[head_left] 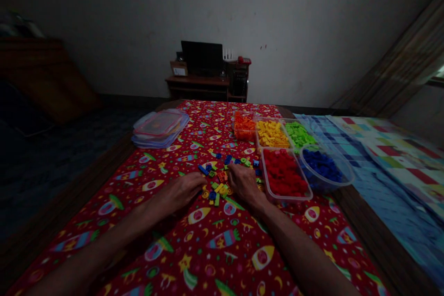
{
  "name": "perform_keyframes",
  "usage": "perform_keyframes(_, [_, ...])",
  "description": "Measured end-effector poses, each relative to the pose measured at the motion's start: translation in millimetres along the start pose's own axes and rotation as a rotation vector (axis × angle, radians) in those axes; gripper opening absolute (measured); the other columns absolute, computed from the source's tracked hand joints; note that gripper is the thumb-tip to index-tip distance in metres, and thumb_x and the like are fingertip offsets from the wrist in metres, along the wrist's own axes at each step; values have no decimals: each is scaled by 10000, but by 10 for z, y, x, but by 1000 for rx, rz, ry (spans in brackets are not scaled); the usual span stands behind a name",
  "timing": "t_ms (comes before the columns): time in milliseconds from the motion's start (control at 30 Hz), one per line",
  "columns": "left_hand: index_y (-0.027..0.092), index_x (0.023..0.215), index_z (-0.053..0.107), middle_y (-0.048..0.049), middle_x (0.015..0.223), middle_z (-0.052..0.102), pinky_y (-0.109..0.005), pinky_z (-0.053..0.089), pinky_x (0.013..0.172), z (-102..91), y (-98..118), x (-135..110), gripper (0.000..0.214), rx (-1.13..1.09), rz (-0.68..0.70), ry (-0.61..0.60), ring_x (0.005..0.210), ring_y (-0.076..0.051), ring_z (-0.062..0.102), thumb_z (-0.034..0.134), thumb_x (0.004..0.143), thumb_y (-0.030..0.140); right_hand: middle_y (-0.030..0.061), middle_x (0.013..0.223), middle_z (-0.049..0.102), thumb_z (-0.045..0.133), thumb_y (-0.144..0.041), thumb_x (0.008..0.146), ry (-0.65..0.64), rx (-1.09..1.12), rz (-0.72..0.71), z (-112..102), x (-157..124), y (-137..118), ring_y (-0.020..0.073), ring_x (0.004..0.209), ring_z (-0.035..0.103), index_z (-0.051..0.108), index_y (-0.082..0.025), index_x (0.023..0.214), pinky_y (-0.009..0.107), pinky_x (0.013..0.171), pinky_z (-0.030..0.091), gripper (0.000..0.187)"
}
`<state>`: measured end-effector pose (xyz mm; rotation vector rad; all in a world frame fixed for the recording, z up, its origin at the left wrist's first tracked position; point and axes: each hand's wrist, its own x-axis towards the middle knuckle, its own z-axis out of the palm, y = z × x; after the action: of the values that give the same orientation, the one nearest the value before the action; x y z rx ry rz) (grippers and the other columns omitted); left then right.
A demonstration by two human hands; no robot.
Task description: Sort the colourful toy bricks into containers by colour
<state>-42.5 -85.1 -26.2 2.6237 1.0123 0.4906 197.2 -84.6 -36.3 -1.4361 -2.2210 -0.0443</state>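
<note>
A loose pile of small plastic building bricks lies on the red patterned tablecloth (194, 254). Among them are a long blue brick (203, 170), an orange brick (222, 176), a yellow brick (219, 188) and a lime green brick (217, 200). At the pile's left edge is my left hand (187, 187), its fingers curled together; whatever they may pinch is hidden. My right hand (244, 182) rests over the right side of the pile, fingers bent down and closed among the bricks. Its fingertips are mostly out of sight, so I cannot make out what is in them.
Right of the pile stand a clear box (289, 198) of red bricks and a round tub (349, 176) of blue ones. Behind are boxes with yellow bricks (272, 133), green bricks (300, 135) and orange bricks (243, 126). Stacked lids (159, 125) lie at the left.
</note>
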Motion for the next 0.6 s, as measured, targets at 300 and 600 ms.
perform_keyframes(300, [252,1190,577,-68,1118,603,-272,484,837,-9,184,-146,286,56,30,-110,974,-176,593,442,941,292,35,797,665,459,-201,919,-19,-16,2,5,13,-12,135,699,572,599,-172,867,259,604,256,152])
perform_keyframes(600, [195,947,642,-46,911,649,-219,464,693,-16,233,64,243,-35,1,-172,761,-137,604,408,934,262,30,815,672,432,-211,927,-21,4,8,17,4,-4,133,708,580,592,-180,881,257,603,264,170])
